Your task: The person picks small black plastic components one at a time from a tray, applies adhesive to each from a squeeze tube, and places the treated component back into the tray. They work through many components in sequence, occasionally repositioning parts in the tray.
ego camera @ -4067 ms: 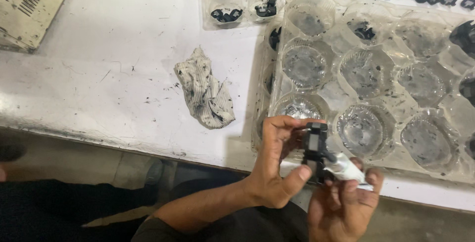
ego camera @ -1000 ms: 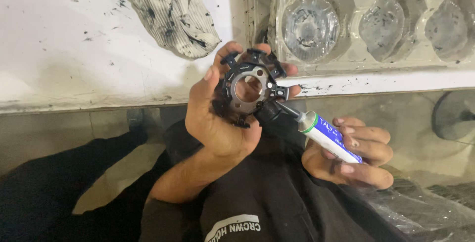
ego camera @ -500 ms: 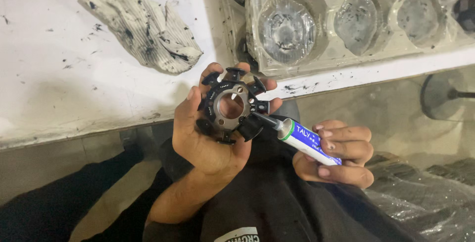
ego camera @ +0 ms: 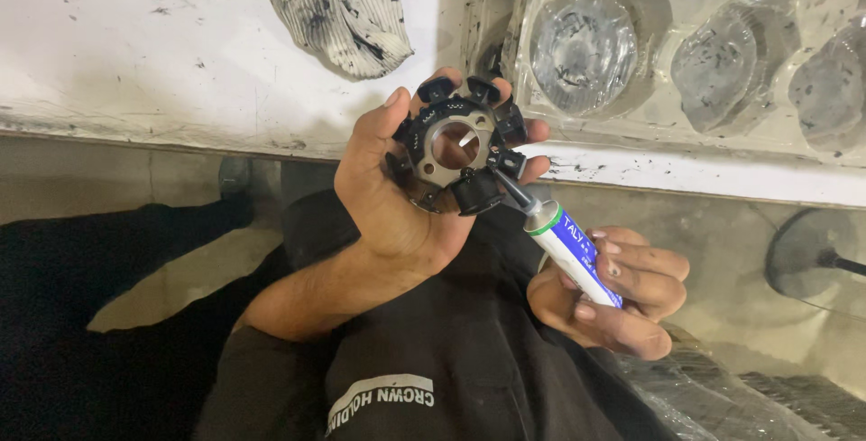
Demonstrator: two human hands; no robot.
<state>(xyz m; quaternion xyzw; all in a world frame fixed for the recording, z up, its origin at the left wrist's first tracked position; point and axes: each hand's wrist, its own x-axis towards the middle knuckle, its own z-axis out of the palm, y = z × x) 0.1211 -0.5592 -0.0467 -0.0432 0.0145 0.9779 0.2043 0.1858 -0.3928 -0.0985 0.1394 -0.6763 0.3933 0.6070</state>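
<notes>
Your left hand [ego camera: 397, 197] is clamped around the black toothed ring [ego camera: 456, 148], held just below the white bench edge [ego camera: 271, 139]. It looks stiff, fairly heavy and greasy; grip it by the rim. Your right hand [ego camera: 613, 292] is closed on the tube [ego camera: 564, 238], nozzle touching the ring at 4 o'clock. A dirty rag [ego camera: 338, 8] lies at 11 o'clock, clear plastic trays [ego camera: 686, 53] at 2.

Black shirt — pale print — bare forearms.
</notes>
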